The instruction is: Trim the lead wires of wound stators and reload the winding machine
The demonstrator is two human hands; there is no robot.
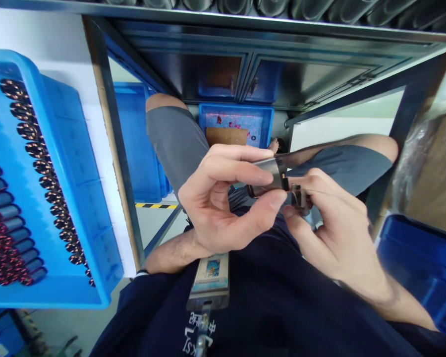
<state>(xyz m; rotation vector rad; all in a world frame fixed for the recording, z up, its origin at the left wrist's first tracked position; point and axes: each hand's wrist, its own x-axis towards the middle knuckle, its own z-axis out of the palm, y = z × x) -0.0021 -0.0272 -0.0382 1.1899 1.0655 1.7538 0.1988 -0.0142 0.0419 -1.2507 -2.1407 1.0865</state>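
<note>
A large blue tray (92,208) is standing well left of the metal cylinder (263,177), holding rows of copper-glinting parts (46,181). The left hand (223,223), half curled, is gripping that cylinder between thumb and fingers. Just right of the cylinder, the right hand (342,233), nearly closed, is pinching a small, blurred dark piece (300,197).

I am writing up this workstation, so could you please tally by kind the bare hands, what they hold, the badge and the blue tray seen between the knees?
Bare hands: 2 (left hand, right hand)
Metal-cased part in left hand: 1
Small metallic piece in right hand: 1
Badge: 1
Blue tray: 1
Total: 6
</note>
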